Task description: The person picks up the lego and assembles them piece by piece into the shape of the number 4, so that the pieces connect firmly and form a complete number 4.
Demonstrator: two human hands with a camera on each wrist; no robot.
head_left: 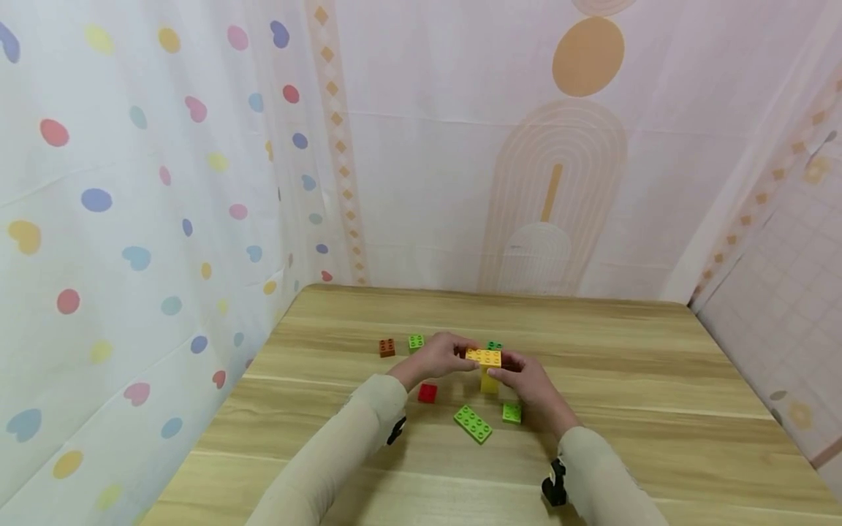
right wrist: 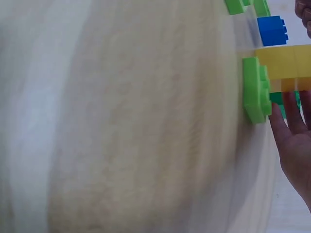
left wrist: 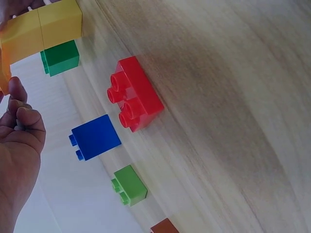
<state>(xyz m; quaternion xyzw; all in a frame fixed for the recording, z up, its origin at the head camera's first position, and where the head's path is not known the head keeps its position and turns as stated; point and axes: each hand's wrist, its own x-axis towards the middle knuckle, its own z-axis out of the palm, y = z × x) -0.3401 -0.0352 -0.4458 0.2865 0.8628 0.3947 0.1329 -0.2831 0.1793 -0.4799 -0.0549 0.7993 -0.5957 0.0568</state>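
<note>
Between the two hands stands a stack of yellow bricks (head_left: 489, 383), capped by a wider orange brick (head_left: 484, 357) with its studs up. The left hand (head_left: 442, 355) pinches the left end of that orange brick between thumb and fingers. On the other side, the right hand (head_left: 529, 378) holds the stack, thumb in front and fingers at its far side. Two yellow bricks (left wrist: 43, 31) joined end to end show in the left wrist view. In the right wrist view the right hand's fingers (right wrist: 293, 114) reach up against the stack, partly cut off by the frame.
Around the stack lie a red brick (head_left: 427, 393), a long lime brick (head_left: 473, 424), a small lime brick (head_left: 511, 413), another lime brick (head_left: 416, 342), a brown brick (head_left: 387, 348), a dark green brick (head_left: 495, 345) and a blue brick (left wrist: 97, 138). Curtains surround the wooden table (head_left: 592, 329).
</note>
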